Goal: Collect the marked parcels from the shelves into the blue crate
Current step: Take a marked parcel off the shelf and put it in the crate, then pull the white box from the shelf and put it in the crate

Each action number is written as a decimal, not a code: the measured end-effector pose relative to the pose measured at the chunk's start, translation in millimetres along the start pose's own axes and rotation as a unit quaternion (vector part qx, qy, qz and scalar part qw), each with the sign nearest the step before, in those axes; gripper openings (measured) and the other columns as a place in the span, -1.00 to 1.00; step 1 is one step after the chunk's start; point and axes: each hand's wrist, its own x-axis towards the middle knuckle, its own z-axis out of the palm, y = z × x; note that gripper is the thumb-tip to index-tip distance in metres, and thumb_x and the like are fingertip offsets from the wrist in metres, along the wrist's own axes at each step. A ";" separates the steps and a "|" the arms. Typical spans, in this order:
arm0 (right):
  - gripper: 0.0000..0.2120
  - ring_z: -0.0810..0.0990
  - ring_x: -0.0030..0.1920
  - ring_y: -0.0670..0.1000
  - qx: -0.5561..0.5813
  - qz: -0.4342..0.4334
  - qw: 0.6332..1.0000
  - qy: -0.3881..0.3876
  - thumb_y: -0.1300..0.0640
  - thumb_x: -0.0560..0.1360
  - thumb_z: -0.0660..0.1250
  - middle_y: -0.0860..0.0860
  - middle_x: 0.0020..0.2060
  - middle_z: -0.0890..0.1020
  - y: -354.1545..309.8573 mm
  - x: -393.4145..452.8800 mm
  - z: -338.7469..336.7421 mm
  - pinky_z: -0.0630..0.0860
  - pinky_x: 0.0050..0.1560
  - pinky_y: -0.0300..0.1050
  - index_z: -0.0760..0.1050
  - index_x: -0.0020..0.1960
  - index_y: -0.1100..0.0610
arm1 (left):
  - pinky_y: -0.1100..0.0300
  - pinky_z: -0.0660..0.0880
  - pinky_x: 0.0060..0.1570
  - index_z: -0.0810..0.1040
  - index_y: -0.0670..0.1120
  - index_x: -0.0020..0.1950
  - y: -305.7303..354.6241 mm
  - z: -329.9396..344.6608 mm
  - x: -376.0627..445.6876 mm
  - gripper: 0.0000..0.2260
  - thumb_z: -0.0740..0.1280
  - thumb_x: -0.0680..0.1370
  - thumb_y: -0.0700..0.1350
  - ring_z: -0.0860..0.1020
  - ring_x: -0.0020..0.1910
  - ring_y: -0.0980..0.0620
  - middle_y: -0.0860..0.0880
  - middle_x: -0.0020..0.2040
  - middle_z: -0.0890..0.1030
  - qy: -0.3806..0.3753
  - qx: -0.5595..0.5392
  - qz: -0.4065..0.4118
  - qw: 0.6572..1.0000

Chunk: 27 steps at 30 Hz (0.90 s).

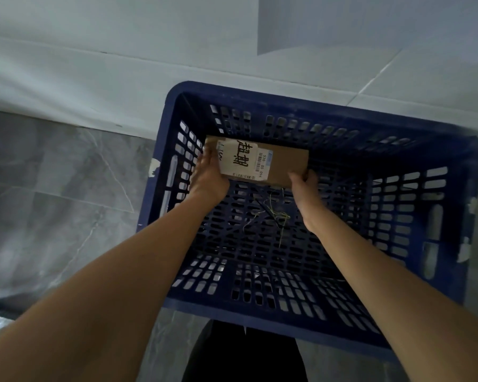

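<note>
A big dark blue plastic crate (450, 205) with holes in its walls and floor sits on the grey tiled floor (53, 188), just beside a pale wall (122, 37). Both bare arms reach down into it.

The two hands hold a flat brown cardboard parcel (284, 166) inside the crate, near the far wall. The left hand (209, 175) grips the left end of the parcel, with its fingers curled round the edge. The right hand (304, 186) pinches the near right corner. The parcel looks low in the crate, but I cannot tell if it touches the bottom.

A white paper label (239, 159) with big black handwritten marks and small barcodes is stuck on top of the parcel, on its left half.

Some thin yellow-green threads (276, 213) lie on the crate floor, between the two wrists. The person's dark clothing (243, 354) shows at the bottom, just under the near edge of the crate.
</note>
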 end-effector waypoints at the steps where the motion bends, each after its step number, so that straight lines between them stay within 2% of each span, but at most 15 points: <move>1: -0.36 0.30 0.44 0.09 -0.011 -0.024 1.000 0.014 -0.05 0.62 0.17 0.07 0.50 0.24 -1.7 -5.0 -0.1 0.27 0.27 -0.07 -0.04 0.58 0.08 | -0.07 0.21 0.45 -0.03 -0.07 0.59 4.7 -1.7 -6.2 -0.38 0.16 0.57 -0.20 0.11 0.53 -0.12 -0.03 0.60 -0.03 0.007 -0.020 0.006 1.000; 3: -0.34 0.27 0.47 0.09 -0.045 -0.091 0.994 0.035 -0.01 0.63 0.18 0.09 0.52 0.22 -7.4 -21.0 -2.1 0.23 0.39 -0.11 -0.05 0.59 0.13 | -0.06 0.24 0.44 0.01 -0.09 0.59 14.6 -7.2 -20.3 -0.42 0.15 0.60 -0.13 0.15 0.52 -0.09 -0.03 0.59 0.01 0.025 -0.051 0.022 0.998; 5: -0.40 0.25 0.49 0.11 -0.133 -0.181 0.973 0.053 -0.01 0.63 0.17 0.11 0.51 0.24 -16.7 -43.6 -6.8 0.19 0.49 0.01 0.03 0.58 0.15 | -0.05 0.24 0.45 0.10 -0.11 0.57 26.5 -17.9 -38.5 -0.45 0.17 0.60 -0.09 0.18 0.51 -0.06 -0.05 0.57 0.13 0.056 -0.043 0.067 0.995; 7: -0.45 0.13 0.54 0.13 -0.261 -0.261 0.925 0.086 -0.04 0.65 0.11 0.09 0.54 0.20 -31.6 -70.7 -12.6 0.06 0.52 0.17 0.10 0.56 0.13 | 0.00 0.18 0.49 0.16 -0.10 0.55 39.6 -36.4 -61.8 -0.47 0.19 0.59 -0.07 0.18 0.51 -0.04 -0.05 0.54 0.22 0.103 -0.027 0.117 0.987; 10: -0.48 -0.01 0.57 0.08 -0.351 -0.337 0.867 0.104 -0.07 0.66 0.05 0.02 0.56 0.13 -65.4 -122.2 -23.5 -0.10 0.51 0.19 0.12 0.57 0.08 | 0.12 0.03 0.52 0.18 -0.07 0.55 60.9 -79.0 -108.7 -0.48 0.19 0.60 -0.04 0.11 0.54 0.03 -0.01 0.54 0.24 0.190 -0.040 0.146 0.970; 12: -0.48 0.00 0.57 0.08 -0.381 -0.373 0.840 0.098 -0.07 0.66 0.05 0.03 0.56 0.14 -92.6 -165.5 -30.9 -0.10 0.53 0.15 0.13 0.56 0.09 | 0.11 0.00 0.53 0.18 -0.08 0.55 75.4 -117.1 -147.4 -0.48 0.17 0.61 -0.01 0.06 0.56 0.04 0.00 0.55 0.21 0.238 -0.048 0.136 0.960; 16: -0.49 0.06 0.56 0.06 -0.398 -0.439 0.804 0.050 -0.05 0.66 0.05 0.04 0.54 0.20 -155.8 -257.6 -25.6 0.10 0.52 0.10 0.17 0.55 0.13 | 0.08 -0.11 0.54 0.07 -0.08 0.58 94.7 -202.8 -213.4 -0.44 0.13 0.62 0.04 -0.04 0.57 0.03 -0.02 0.58 0.09 0.275 0.022 0.135 0.952; 18: -0.49 0.07 0.56 0.06 -0.411 -0.485 0.772 0.024 -0.05 0.67 0.04 0.05 0.54 0.21 -188.9 -297.1 -11.8 0.11 0.53 0.05 0.17 0.55 0.14 | 0.07 -0.12 0.54 0.04 -0.09 0.58 100.7 -245.6 -237.2 -0.43 0.10 0.63 0.06 -0.06 0.57 0.03 -0.03 0.59 0.05 0.305 0.042 0.122 0.944; 23: -0.47 -0.01 0.57 0.05 -0.431 -0.605 0.670 0.001 -0.07 0.68 -0.04 0.06 0.56 0.12 -276.0 -390.2 36.3 -0.12 0.56 0.08 0.06 0.58 0.14 | 0.05 -0.11 0.54 0.01 -0.10 0.59 91.8 -350.9 -310.7 -0.40 0.08 0.61 0.09 -0.09 0.57 0.03 -0.02 0.59 0.03 0.404 0.077 0.076 0.908; 27: -0.44 -0.06 0.58 0.05 -0.412 -0.709 0.570 -0.040 -0.07 0.68 -0.03 0.08 0.57 0.04 -325.8 -479.1 82.5 -0.21 0.52 0.07 -0.03 0.58 0.16 | 0.06 -0.12 0.54 0.01 -0.09 0.59 45.2 -420.3 -395.9 -0.40 0.11 0.61 0.08 -0.09 0.57 0.02 -0.02 0.59 0.04 0.491 0.067 -0.019 0.869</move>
